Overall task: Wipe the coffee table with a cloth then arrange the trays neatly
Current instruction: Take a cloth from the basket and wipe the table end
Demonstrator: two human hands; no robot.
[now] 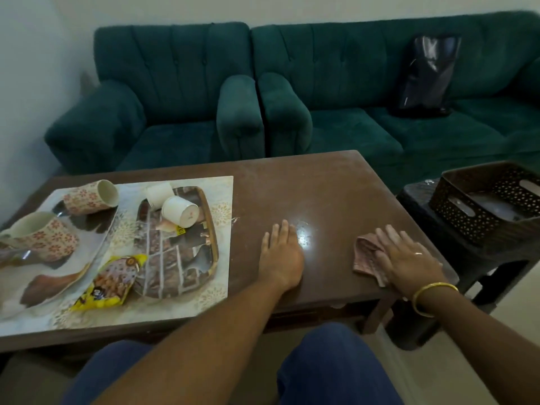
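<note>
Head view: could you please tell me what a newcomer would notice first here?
The right hand presses a cloth flat on the near right of the table, the left hand flat on bare wood beside it. On the left, trays on a mat carry tipped-over cups and a yellow packet.

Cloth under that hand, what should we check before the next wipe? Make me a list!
1. Cloth under right hand: ok, pressed flat.
2. Left hand off the wiping path: not ok, it rests flat on the table beside the cloth.
3. Mat cleared for wiping: not ok, trays, cups and a packet lie on it.
4. Cups upright: not ok, they lie tipped over.
5. Far table edge clean: cannot tell.
</note>
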